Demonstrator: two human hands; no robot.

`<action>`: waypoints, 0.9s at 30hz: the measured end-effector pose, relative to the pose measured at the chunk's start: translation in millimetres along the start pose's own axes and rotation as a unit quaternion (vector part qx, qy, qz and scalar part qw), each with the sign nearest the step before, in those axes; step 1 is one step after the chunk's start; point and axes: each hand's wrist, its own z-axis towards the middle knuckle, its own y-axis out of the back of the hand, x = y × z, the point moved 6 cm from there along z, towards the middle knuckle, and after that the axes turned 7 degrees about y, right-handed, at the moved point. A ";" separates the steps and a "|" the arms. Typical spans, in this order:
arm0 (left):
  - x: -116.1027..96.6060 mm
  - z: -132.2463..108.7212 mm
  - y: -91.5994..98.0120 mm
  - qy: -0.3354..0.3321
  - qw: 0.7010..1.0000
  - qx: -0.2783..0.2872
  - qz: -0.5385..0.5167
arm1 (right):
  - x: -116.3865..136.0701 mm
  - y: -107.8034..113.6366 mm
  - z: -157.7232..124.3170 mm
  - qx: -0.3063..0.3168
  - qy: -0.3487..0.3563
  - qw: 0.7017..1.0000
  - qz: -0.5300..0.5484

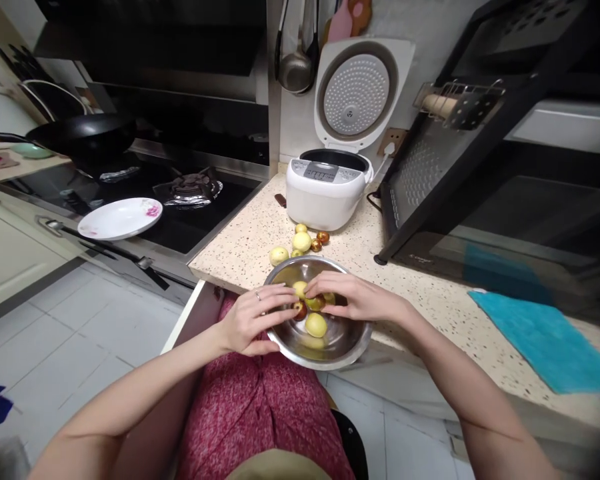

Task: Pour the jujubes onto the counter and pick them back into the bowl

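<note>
A shallow stainless steel bowl (350,347) sits at the counter's front edge, over the lap, with several yellow-green and reddish-brown jujubes (316,325) in it. My left hand (253,320), wearing a ring, lies across the bowl's left rim. Its fingers are stretched out and apart, the tips close to a red-brown jujube (300,310). From the right, my right hand (347,297) reaches into the bowl with its fingers and thumb curved around a mottled jujube (316,303). More jujubes (302,241) lie on the counter just behind the bowl.
A white rice cooker (325,190) stands behind with its lid up. To the right are a black oven (505,220) and a blue cloth (550,340). On the left, a floral plate (120,219) and a wok (85,133) sit on the stove. Below is an open drawer (185,317).
</note>
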 end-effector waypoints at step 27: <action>-5.2 -10.9 -13.1 -0.113 0.993 -0.020 0.011 | -42.2 45.5 -19.7 -0.282 -0.070 0.952 -0.094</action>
